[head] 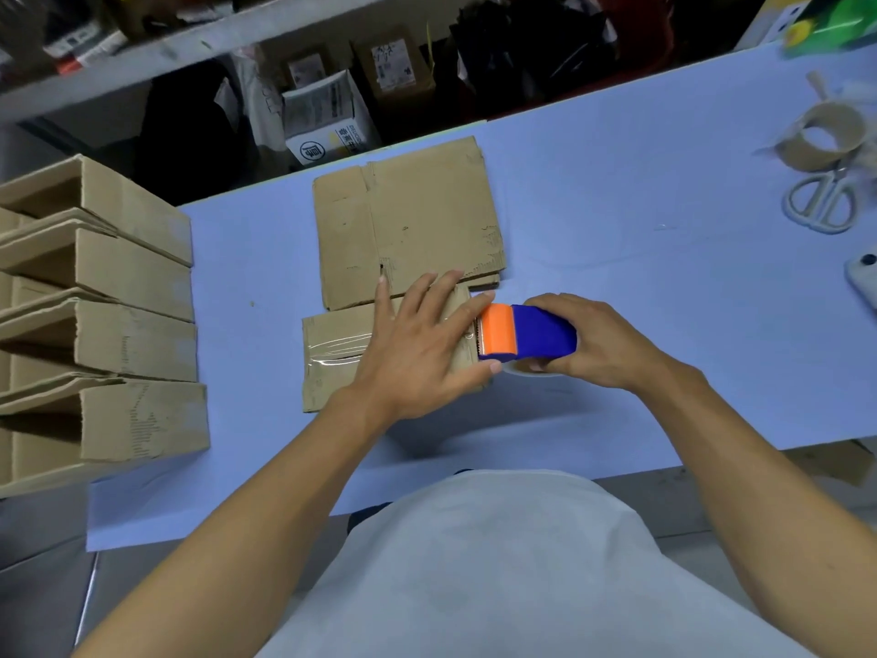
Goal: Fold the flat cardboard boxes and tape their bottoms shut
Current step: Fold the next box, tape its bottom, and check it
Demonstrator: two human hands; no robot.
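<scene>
Left hand (420, 344) flat, right hand (595, 341) curled

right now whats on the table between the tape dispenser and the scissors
Nothing: in the head view, only bare blue table lies between the tape dispenser in the right hand and the scissors.

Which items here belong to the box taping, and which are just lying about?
In use: box being taped, tape dispenser, left hand, right hand, flat cardboard, folded boxes.
Lying about: scissors, spare tape roll, phone.
</scene>
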